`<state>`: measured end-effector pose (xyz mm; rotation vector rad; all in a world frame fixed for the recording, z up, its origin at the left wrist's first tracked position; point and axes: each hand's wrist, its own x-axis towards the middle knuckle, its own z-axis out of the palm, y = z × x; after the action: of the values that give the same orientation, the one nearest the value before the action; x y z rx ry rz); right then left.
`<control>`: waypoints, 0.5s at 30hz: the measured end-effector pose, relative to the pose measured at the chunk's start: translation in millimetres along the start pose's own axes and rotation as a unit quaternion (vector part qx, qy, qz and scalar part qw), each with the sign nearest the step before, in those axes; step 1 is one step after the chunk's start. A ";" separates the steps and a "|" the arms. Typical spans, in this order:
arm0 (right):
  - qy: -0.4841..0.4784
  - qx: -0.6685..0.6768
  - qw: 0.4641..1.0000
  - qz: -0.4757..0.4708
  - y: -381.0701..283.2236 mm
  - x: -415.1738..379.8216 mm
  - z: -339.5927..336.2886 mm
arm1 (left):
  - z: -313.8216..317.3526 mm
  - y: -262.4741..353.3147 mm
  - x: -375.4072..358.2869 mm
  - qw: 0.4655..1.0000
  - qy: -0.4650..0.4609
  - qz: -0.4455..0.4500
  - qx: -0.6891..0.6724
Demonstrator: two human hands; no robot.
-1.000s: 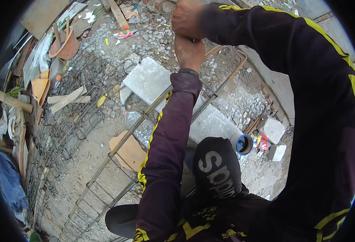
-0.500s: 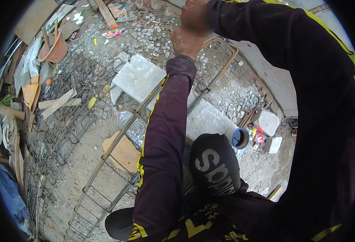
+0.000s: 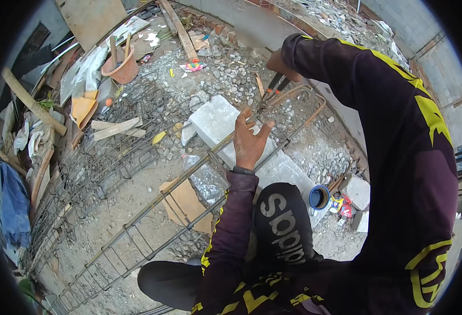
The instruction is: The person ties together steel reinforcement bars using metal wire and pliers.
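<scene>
My right hand (image 3: pixel 283 67) is closed around the handles of pincers (image 3: pixel 274 89), whose jaws point down at the end of a rebar cage (image 3: pixel 174 184). Just below the jaws, my left hand (image 3: pixel 250 140) has its thumb and fingers apart over the cage, with nothing seen in it. The cage runs from the lower left up to bent bar ends near the pincers. Under its upper part lie pale concrete blocks (image 3: pixel 215 116). Whether the jaws grip a wire is too small to tell.
A blue-rimmed cup (image 3: pixel 319 197) stands on a block beside my knee. More rebar frames (image 3: pixel 120 152) lie at left. An orange bucket (image 3: pixel 121 68) holding tools, wood pieces (image 3: pixel 118 128), cardboard (image 3: pixel 188 205) and gravel surround the work.
The view has shifted, so the scene sits lower and further right. My hands, close together before, are now apart; the left has opened over the cage, and the pincers have come into sight.
</scene>
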<state>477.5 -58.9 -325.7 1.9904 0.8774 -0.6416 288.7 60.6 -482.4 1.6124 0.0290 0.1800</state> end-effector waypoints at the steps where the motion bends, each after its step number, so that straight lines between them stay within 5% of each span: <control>1: 0.034 -0.020 0.999 -0.030 1.4 -5.0 -4.9 | 0.9 -7.9 -1.3 1.000 -0.001 -0.012 0.012; 9: 0.302 -0.176 0.910 -0.223 3.1 -36.4 -20.4 | -20.7 -25.6 -34.2 0.997 0.006 -0.073 0.008; 12: 0.336 -0.243 0.872 -0.258 4.1 -39.1 -20.9 | -40.7 -15.2 -43.6 0.996 0.022 -0.089 -0.020; 15: 0.373 -0.171 0.877 -0.251 5.8 -31.1 -10.3 | -66.4 -15.1 -49.7 0.994 0.036 -0.093 -0.045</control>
<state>463.9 -63.0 -295.7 1.6696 1.8700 0.0678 232.2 120.7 -499.7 1.5028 0.2229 0.0931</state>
